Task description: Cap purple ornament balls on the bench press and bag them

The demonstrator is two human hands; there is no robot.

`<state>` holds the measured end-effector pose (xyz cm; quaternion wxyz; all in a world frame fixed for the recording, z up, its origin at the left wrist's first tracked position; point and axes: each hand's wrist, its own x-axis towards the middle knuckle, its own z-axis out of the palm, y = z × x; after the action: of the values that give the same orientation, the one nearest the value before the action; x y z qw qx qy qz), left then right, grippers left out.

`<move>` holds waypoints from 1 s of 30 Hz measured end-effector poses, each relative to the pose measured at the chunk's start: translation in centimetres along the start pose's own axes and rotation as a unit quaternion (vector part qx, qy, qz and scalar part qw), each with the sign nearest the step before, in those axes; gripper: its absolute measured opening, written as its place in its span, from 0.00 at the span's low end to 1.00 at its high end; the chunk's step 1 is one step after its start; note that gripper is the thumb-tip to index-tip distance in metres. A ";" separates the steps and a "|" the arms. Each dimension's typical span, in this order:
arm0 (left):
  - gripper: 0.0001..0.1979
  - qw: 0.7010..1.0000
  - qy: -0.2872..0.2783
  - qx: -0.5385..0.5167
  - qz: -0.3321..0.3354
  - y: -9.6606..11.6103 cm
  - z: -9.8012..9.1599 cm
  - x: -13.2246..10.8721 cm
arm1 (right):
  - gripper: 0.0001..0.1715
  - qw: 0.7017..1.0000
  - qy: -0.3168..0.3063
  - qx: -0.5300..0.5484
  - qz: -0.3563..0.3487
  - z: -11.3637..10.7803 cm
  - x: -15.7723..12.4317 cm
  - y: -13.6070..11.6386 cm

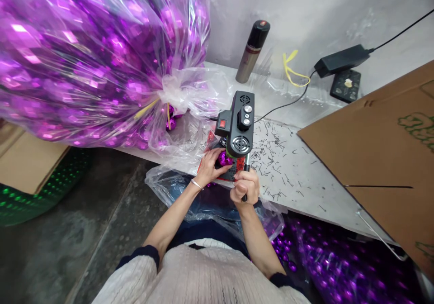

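Observation:
My left hand [212, 167] holds a shiny purple ball [224, 159] between thumb and fingers, under the front end of a small black bench drill press [241, 123]. Around the handle of the lever [244, 197] at the machine's right side, my right hand [247, 186] is closed in a fist. The machine has a red switch, silver knobs and round vents on top. Its head hides the upper part of the ball and whatever touches it there. Red and black parts of the machine's base [240, 163] show beneath.
A huge tied clear bag of purple balls [101, 64] leans in from the left. Dark shavings [271, 154] litter the white table. Behind stand a flask [252, 50], a power adapter [342, 60] and a phone-like black object [346, 85]. A cardboard box [373, 127] blocks the right.

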<state>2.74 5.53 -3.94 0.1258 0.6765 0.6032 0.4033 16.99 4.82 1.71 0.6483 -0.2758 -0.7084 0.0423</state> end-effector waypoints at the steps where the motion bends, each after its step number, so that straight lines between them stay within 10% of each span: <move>1: 0.30 1.000 0.000 -0.001 -0.004 0.0 0.0 0.0 | 0.15 1.000 0.000 0.001 0.000 0.0 -0.1 0.1; 14: 0.31 1.000 0.009 -0.019 0.008 0.0 0.1 0.3 | 0.14 1.000 0.012 -0.009 0.019 -0.3 2.1 -0.8; 24: 0.42 0.992 -0.005 0.013 0.127 1.3 -3.9 -6.5 | 0.12 0.998 -0.041 -0.019 0.043 -1.7 4.0 -2.1; 30: 0.22 0.971 0.089 0.208 -0.075 -3.2 -9.5 2.3 | 0.13 0.999 -0.032 -0.007 0.039 -1.4 3.4 -1.9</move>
<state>-6.30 5.41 0.95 -0.0420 0.6017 0.7318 0.3173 17.68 4.30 5.80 0.6211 -0.3062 -0.7178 0.0717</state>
